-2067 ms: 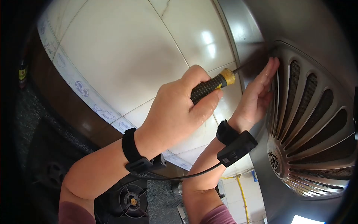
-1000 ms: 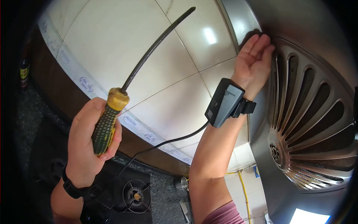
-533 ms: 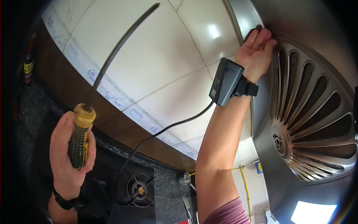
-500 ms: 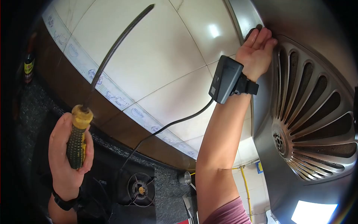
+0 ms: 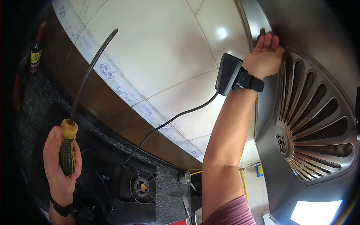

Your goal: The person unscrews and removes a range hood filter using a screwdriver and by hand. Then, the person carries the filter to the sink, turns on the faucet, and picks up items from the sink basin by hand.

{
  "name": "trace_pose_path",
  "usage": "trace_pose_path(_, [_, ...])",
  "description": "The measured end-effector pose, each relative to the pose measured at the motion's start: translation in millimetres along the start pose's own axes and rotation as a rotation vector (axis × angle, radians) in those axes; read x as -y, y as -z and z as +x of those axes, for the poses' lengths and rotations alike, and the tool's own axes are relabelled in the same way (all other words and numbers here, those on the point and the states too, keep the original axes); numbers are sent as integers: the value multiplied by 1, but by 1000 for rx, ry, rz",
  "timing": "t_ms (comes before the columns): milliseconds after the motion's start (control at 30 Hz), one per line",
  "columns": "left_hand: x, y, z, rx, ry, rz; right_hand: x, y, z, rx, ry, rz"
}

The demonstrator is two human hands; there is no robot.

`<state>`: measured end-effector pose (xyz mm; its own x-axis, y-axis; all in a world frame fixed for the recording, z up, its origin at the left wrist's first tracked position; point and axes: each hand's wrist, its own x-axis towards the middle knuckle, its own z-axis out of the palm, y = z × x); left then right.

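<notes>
Screwdriver [image 5: 75, 112] lowered — shaft up, left hand [image 5: 60, 165].

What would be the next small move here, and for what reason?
Probably bring the screwdriver up to the grille. The left hand grips it low, shaft pointing up, far away, while the right hand presses the grille's top edge.

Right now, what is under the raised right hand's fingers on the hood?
The right hand rests on the metal hood beside its slotted grille. Whatever lies beneath the fingers is covered.
</notes>
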<state>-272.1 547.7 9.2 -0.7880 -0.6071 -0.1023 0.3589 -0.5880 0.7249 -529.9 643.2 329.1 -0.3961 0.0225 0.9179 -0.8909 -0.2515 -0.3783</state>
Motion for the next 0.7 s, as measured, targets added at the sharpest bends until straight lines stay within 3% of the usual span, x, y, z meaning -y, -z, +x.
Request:
trace_pose_path(100, [-5, 3, -14, -13, 76, -135, 23, 3, 3, -18, -3, 38])
trace_pose_path(533, [-3, 20, -27, -44, 76, -128, 32, 0, 11, -97, -70, 163])
trace_pose_path(633, [8, 27, -27, -63, 10, -19, 23, 0, 12, -135, -69, 177])
trace_pose_path(700, [21, 34, -25, -57, -289, 261, 16, 3, 11, -148, -69, 165])
